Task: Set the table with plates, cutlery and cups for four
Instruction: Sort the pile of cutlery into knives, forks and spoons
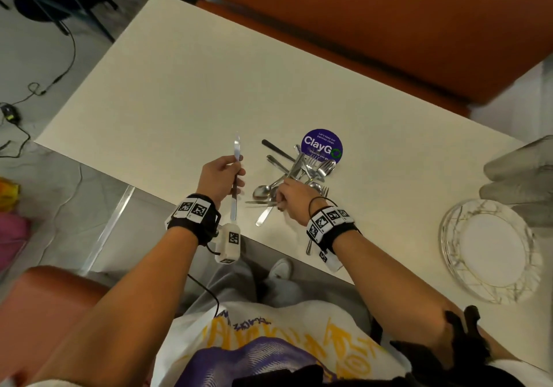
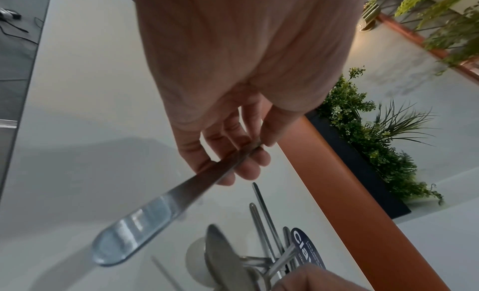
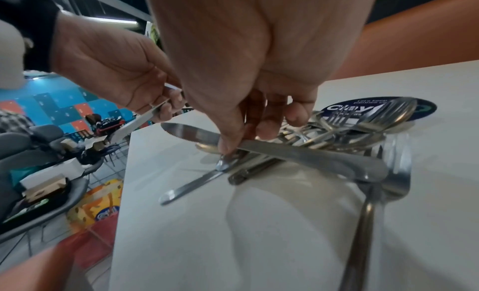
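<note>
My left hand (image 1: 238, 174) grips a table knife (image 1: 236, 153) by its middle above the white table (image 1: 179, 93), blade pointing away; its rounded handle end (image 2: 134, 223) fills the left wrist view. To its right, a pile of knives, forks and spoons (image 1: 302, 168) lies on the table. My right hand (image 1: 281, 198) reaches into the near side of the pile, where thumb and fingers pinch a second, serrated knife (image 3: 298, 156) that lies across the other pieces. A stack of plates (image 1: 490, 249) sits at the near right.
A round purple sticker (image 1: 321, 144) lies under the far side of the pile. Blurred grey translucent shapes (image 1: 520, 177) stand beyond the plates. An orange bench (image 1: 389, 27) runs along the far side. An orange seat (image 1: 45, 297) is near left. Cables (image 1: 18, 111) lie on the floor.
</note>
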`<act>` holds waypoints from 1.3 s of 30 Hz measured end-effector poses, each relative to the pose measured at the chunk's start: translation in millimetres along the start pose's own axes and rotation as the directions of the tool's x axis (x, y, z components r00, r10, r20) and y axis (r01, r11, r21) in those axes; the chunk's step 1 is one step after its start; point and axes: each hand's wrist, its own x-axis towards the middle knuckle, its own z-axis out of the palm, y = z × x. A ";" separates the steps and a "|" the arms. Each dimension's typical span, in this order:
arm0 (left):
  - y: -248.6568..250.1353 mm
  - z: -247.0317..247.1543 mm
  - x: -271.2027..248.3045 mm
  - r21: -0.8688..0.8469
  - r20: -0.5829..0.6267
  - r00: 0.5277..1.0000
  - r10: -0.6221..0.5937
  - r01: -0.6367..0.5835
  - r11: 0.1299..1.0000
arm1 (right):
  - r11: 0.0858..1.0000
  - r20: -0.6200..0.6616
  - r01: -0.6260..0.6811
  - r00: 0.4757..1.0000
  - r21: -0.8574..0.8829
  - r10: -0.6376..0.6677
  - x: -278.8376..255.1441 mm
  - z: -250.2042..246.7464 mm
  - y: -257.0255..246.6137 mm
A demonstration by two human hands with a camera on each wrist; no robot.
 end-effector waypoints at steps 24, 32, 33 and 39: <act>28.1 73.4 -9.9 0.095 0.354 0.933 0.061 -0.101 0.990 | 0.599 -0.296 -0.146 0.763 0.787 0.574 -11.0 -51.5 -16.1; 26.8 79.4 -20.0 0.074 0.365 0.928 0.068 -0.102 0.992 | 0.657 -0.370 -0.159 0.719 0.737 0.589 -19.0 -59.2 -9.1; 25.9 79.1 -19.8 0.066 0.367 0.928 0.062 -0.093 0.993 | 0.657 -0.383 -0.156 0.705 0.738 0.597 -18.4 -62.7 -7.9; 21.3 79.2 -15.1 0.006 0.412 0.911 0.009 -0.013 1.000 | 0.655 -0.416 -0.100 0.698 0.749 0.583 -11.8 -80.3 -3.2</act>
